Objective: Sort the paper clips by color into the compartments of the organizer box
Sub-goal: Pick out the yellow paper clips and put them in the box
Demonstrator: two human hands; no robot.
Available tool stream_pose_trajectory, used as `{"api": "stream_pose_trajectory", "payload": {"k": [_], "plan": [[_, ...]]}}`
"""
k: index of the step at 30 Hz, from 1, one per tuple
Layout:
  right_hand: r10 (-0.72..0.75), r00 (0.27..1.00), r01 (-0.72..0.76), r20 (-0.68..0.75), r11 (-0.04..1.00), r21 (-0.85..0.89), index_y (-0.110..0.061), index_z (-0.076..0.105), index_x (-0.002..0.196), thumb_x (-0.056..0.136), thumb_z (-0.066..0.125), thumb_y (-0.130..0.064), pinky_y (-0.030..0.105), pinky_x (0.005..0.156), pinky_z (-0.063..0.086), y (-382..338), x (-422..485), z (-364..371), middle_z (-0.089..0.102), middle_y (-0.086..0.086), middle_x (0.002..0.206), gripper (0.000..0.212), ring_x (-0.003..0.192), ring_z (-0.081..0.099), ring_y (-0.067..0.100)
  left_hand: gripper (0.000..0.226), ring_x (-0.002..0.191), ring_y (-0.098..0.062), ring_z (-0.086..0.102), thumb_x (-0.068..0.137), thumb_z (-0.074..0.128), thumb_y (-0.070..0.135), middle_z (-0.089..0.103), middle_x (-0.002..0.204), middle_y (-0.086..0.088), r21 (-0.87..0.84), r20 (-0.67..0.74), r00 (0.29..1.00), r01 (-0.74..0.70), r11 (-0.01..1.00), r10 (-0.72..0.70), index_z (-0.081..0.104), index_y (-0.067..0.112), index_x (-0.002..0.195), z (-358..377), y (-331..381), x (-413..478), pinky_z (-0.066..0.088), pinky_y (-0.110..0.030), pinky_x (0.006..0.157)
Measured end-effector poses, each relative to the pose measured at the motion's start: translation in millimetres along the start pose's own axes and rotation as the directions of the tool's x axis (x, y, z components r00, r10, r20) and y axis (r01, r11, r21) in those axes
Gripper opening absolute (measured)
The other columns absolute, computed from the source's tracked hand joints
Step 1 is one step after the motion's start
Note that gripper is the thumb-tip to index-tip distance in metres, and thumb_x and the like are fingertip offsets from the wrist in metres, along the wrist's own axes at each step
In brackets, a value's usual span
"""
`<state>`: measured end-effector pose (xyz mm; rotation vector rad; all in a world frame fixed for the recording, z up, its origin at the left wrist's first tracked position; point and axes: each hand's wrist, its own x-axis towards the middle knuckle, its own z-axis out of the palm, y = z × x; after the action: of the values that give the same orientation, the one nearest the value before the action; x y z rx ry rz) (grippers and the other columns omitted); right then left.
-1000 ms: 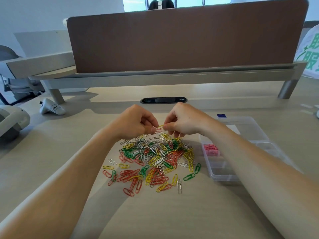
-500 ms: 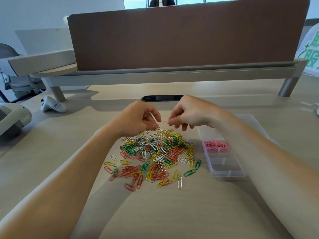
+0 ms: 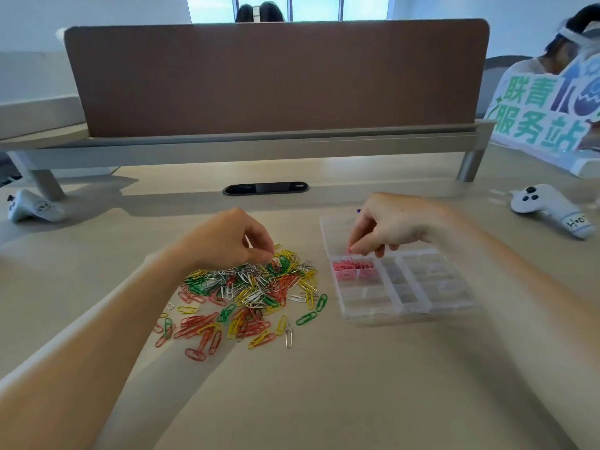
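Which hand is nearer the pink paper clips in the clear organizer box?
Right. The right hand is just above the pink paper clips; the left hand is at the mixed-colour clip pile, left of them.

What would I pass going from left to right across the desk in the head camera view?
left white controller → mixed paper clip pile → clear organizer box → right white controller. Both hands are left out because they overlap the pile and the box.
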<state>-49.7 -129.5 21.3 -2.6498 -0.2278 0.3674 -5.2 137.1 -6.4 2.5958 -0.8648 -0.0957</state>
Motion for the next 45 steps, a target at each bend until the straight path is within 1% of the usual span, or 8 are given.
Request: {"api": "stream_pose_trajectory", "payload": {"k": [10, 14, 17, 22, 27, 34, 40, 45], "plan": [[-0.015, 1.000, 0.015, 0.016, 0.998, -0.053, -0.031, 0.073, 0.089, 0.087, 0.069, -0.026, 0.023, 0.058, 0.049, 12.8, -1.5, 9.8, 0.068, -0.014, 0.074, 0.007, 0.066, 0.060, 0.007, 0.006, 0.069, 0.004, 0.062, 0.081, 0.073, 0.033, 0.070, 0.080, 0.018, 0.027, 0.062, 0.998, -0.015, 1.000, 0.013, 0.072, 0.032, 0.086, 5.0, 17.7, 2.8, 0.044, -0.013, 0.062], [-0.010, 0.996, 0.001, -0.091, 0.995, -0.102, -0.030, 0.075, 0.093, 0.088, 0.067, -0.026, 0.022, 0.064, 0.046, 15.8, 1.5, 9.1, 0.068, -0.017, 0.080, 0.010, 0.073, 0.061, 0.004, 0.006, 0.067, 0.008, 0.061, 0.081, 0.073, 0.031, 0.070, 0.080, 0.015, 0.019, 0.079, 0.997, 0.018, 1.000, -0.020, 0.074, 0.029, 0.087, -3.8, 23.9, 10.2, 0.046, -0.018, 0.066], [-0.126, 0.971, 0.106, -0.201, 0.988, -0.110, -0.027, 0.076, 0.088, 0.085, 0.070, -0.021, 0.017, 0.063, 0.043, 2.3, 4.7, 6.2, 0.067, -0.018, 0.079, 0.008, 0.077, 0.062, -0.002, 0.009, 0.071, 0.004, 0.063, 0.082, 0.072, 0.031, 0.071, 0.080, 0.015, 0.024, 0.098, 0.995, 0.023, 0.999, -0.026, 0.075, 0.026, 0.088, -5.1, 32.6, 20.3, 0.049, -0.019, 0.070], [-0.243, 0.969, 0.232, -0.043, 0.956, -0.179, -0.027, 0.074, 0.085, 0.079, 0.077, -0.030, 0.023, 0.063, 0.051, -28.8, 19.8, 24.2, 0.067, -0.017, 0.076, 0.008, 0.073, 0.065, 0.003, 0.018, 0.075, -0.001, 0.063, 0.076, 0.077, 0.035, 0.070, 0.084, 0.012, 0.115, 0.165, 0.986, 0.017, 0.993, -0.036, 0.073, 0.029, 0.093, 10.8, 37.9, 28.7, 0.050, -0.023, 0.072], [-0.238, 0.971, 0.227, -0.028, 0.949, -0.220, -0.024, 0.075, 0.093, 0.076, 0.079, -0.035, 0.030, 0.071, 0.056, -30.4, 27.0, 37.3, 0.066, -0.015, 0.081, 0.021, 0.077, 0.063, 0.006, 0.023, 0.071, 0.003, 0.065, 0.074, 0.080, 0.023, 0.072, 0.082, 0.012, 0.096, 0.202, 0.977, 0.057, 0.994, -0.075, 0.072, 0.028, 0.095, 5.2, 23.5, 23.7, 0.052, -0.021, 0.076], [-0.259, 0.966, 0.247, -0.005, 0.924, -0.291, -0.026, 0.073, 0.080, 0.080, 0.074, -0.030, 0.032, 0.070, 0.054, -35.3, 26.2, 44.3, 0.058, -0.017, 0.071, 0.004, 0.078, 0.061, 0.012, 0.013, 0.066, 0.006, 0.060, 0.077, 0.078, 0.029, 0.071, 0.081, 0.014, 0.108, 0.201, 0.977, 0.051, 0.993, -0.072, 0.073, 0.029, 0.088, 9.7, 28.8, 24.7, 0.039, -0.010, 0.057], [-0.257, 0.966, 0.237, -0.039, 0.931, -0.276, -0.024, 0.072, 0.082, 0.084, 0.070, -0.024, 0.027, 0.067, 0.049, -33.3, 23.7, 42.4, 0.053, -0.017, 0.068, 0.002, 0.068, 0.053, 0.003, 0.007, 0.067, 0.004, 0.059, 0.080, 0.074, 0.026, 0.067, 0.075, 0.017, 0.131, 0.180, 0.983, 0.004, 0.991, -0.027, 0.071, 0.031, 0.078, 9.6, 29.3, 23.3, 0.040, -0.016, 0.060], [-0.241, 0.968, 0.222, -0.067, 0.952, -0.211, -0.026, 0.068, 0.077, 0.084, 0.071, -0.024, 0.023, 0.062, 0.044, -29.7, 21.7, 34.3, 0.058, -0.017, 0.065, 0.008, 0.066, 0.056, 0.002, 0.006, 0.072, -0.009, 0.069, 0.080, 0.075, 0.017, 0.073, 0.075, 0.005, 0.015, 0.129, 0.991, 0.037, 0.999, -0.039, 0.073, 0.023, 0.078, 1.2, 28.2, 22.7, 0.057, -0.030, 0.074]]}}
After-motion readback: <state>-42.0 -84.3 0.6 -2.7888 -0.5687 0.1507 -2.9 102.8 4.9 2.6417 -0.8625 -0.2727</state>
